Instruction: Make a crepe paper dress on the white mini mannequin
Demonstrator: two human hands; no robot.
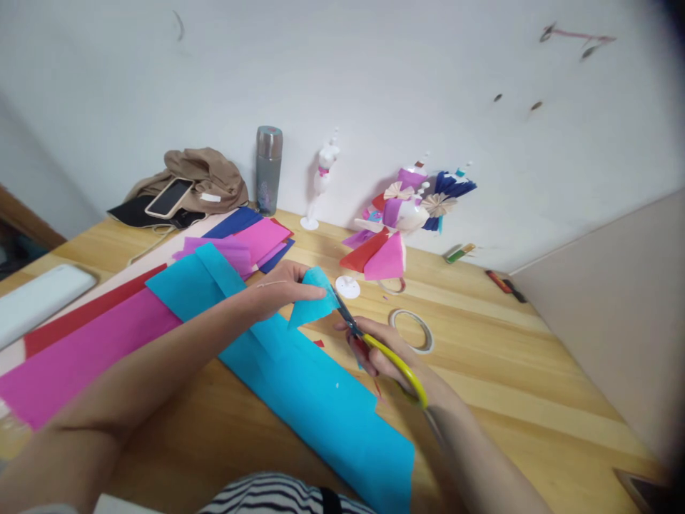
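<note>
My left hand (286,285) pinches a small light-blue piece of paper (313,308) between thumb and fingers, above the table. My right hand (377,343) is wrapped around yellow-handled scissors (393,357). The scissor blades meet the right edge of the piece; whether they are fully closed on it I cannot tell. Beneath both arms lies a long blue sheet of paper (315,400), folded over at its upper left end. A white round base (347,287) stands just behind the scissor tips, in front of a small doll form dressed in red and pink paper (385,253).
Purple and pink sheets (96,364) lie at left, near a white box-like object (43,300). A flask (268,171), a bare white mannequin (324,175) and a cap with a phone (170,198) stand along the wall. A tape roll (428,335) lies at right.
</note>
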